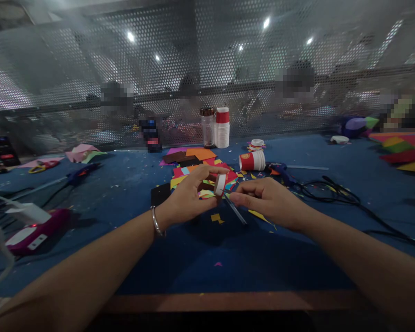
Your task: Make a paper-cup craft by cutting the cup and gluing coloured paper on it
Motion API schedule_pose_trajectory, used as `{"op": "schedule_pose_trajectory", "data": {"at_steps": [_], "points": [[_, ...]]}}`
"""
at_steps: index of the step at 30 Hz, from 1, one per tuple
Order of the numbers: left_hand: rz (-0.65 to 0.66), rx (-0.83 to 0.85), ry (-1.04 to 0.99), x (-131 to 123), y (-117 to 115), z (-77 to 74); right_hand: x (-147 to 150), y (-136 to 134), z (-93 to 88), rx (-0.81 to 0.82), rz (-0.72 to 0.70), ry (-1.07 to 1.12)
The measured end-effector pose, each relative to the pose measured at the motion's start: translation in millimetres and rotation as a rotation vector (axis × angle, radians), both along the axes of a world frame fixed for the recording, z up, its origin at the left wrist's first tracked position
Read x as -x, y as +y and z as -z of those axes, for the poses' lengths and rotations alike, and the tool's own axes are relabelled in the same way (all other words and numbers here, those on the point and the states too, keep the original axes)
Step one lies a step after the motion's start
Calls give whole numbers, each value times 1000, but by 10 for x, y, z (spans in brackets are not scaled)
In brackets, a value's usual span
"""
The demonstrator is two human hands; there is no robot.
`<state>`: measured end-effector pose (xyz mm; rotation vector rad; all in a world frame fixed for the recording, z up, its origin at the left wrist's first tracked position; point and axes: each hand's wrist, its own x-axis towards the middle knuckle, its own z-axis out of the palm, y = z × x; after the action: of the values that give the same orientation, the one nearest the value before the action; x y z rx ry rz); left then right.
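Blue tabletop (pixel 166 269), paper scraps (pixel 216 217) strewn; perforated screen (pixel 180 55) behind; left hand (pixel 190 196) gripping white round piece (pixel 219 185), right hand's (pixel 263 198) hold unclear

Two bare forearms (pixel 117 253), slim, shiny silver bangle (pixel 155 220) round left wrist (pixel 163 216), bare fingers (pixel 212 170)

Magenta power strip (pixel 40 233); capped clear bottle (pixel 207 130)

The one view looks from the person's head, facing forward and down across the blue table (pixel 180 274). It takes in the left hand (pixel 190 196) and right hand (pixel 266 200) close ahead, with a perforated screen (pixel 193 55) farther off.
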<state>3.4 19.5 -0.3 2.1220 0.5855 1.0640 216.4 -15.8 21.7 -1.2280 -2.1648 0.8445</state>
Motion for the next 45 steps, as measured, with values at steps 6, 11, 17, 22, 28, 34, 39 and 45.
{"op": "schedule_pose_trajectory", "data": {"at_steps": [6,11,17,22,28,34,39,45], "points": [[-6,0,4,11,4,0,-2,-1,5,-5,-5,0],[-8,-2,11,12,7,10,-7,0,7,-19,6,-15],[-17,-15,22,23,1,1,-10,3,4,-12,4,-13],[-13,-36,35,43,9,4,-9,-2,-16,-17,-12,-7],[-42,-89,62,45,-6,-10,-14,1,-22,-19,-17,-13],[-113,85,103,56,14,-37,-48,25,4,-67,62,-40],[-34,340,58,15,-5,-66,-32,6,30,-158,117,-33],[27,812,-135,-24,-9,-68,-40,2,33,-264,148,-8]]}}
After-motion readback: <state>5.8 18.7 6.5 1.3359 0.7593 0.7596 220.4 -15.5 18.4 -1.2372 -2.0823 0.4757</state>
